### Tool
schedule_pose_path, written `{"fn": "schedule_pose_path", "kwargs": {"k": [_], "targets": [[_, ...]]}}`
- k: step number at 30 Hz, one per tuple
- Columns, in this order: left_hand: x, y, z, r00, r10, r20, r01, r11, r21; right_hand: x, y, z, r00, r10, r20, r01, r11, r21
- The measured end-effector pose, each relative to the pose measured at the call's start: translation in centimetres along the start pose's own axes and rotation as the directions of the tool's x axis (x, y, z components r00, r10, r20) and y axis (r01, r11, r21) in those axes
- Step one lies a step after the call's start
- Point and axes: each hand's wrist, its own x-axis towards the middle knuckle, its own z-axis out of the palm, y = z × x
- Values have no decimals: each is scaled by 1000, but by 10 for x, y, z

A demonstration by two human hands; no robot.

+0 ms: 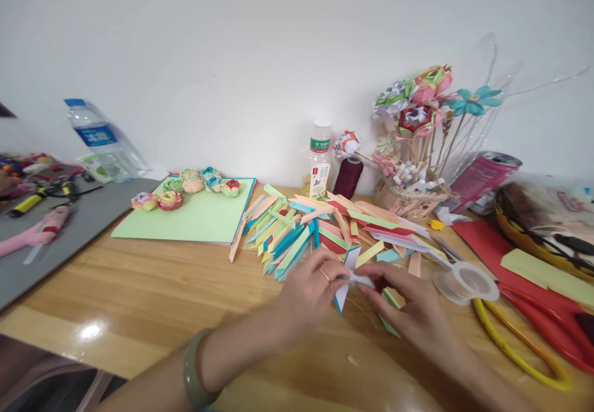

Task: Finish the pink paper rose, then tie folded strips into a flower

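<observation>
My left hand (309, 291), with a ring on one finger, pinches the left side of some folded paper strips (351, 260), white on one face and blue on the other. My right hand (403, 294) grips the right side of the same strips between thumb and fingers. The strips cross one another above the table, and a thin thread (364, 313) trails below them. Just behind both hands spreads a heap of folded coloured paper strips (290, 239). A green strip (390, 325) lies partly under my right hand.
A clear spool (468, 282), yellow-handled scissors (520, 362) and red-handled scissors (547, 325) lie at the right. Behind stand a bottle (319, 164), a dark thread cone (348, 178) and a basket (403, 198) of paper flowers. Left, green paper (185, 226) bears several small paper flowers (171, 200).
</observation>
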Motion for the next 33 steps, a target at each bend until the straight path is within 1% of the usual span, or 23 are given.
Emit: {"fn": "schedule_pose_path", "kwargs": {"k": [2, 6, 7, 9, 11, 14, 16, 21, 26, 31, 33], "targets": [[-1, 1, 1, 1000, 22, -13, -21, 998, 54, -1, -3, 1, 999, -33, -20, 33, 999, -34], [-3, 4, 3, 997, -68, -24, 69, 996, 52, -4, -3, 5, 995, -85, -61, 77, 990, -116], [-4, 4, 4, 997, -69, -15, 70, 996, 58, -5, -2, 7, 992, -103, -73, 92, 985, -143], [-6, 3, 6, 999, -34, 1, 34, 994, 99, -8, 1, 10, 986, -148, -80, 130, 972, -193], [-7, 1, 8, 999, 51, -1, -50, 983, 175, -10, 4, 11, 982, -177, -65, 158, 960, -232], [-8, -1, 8, 983, 180, -30, -166, 948, 272, -12, 7, 12, 979, -199, -52, 177, 944, -277], [-8, -2, 8, 974, 225, -38, -205, 935, 289, -12, 8, 11, 975, -216, -50, 192, 935, -298], [-5, 1, 6, 975, 221, -26, -205, 938, 281, -12, 10, 9, 972, -234, -38, 209, 924, -321], [-6, -1, 8, 969, 243, -53, -212, 919, 333, -13, 10, 9, 974, -223, -37, 200, 927, -317], [-8, -5, 8, 959, 279, -38, -254, 915, 313, -15, 10, 10, 969, -241, -47, 210, 914, -346], [-8, -5, 7, 951, 305, -52, -274, 908, 316, -16, 10, 9, 966, -251, -59, 214, 909, -358]]}}
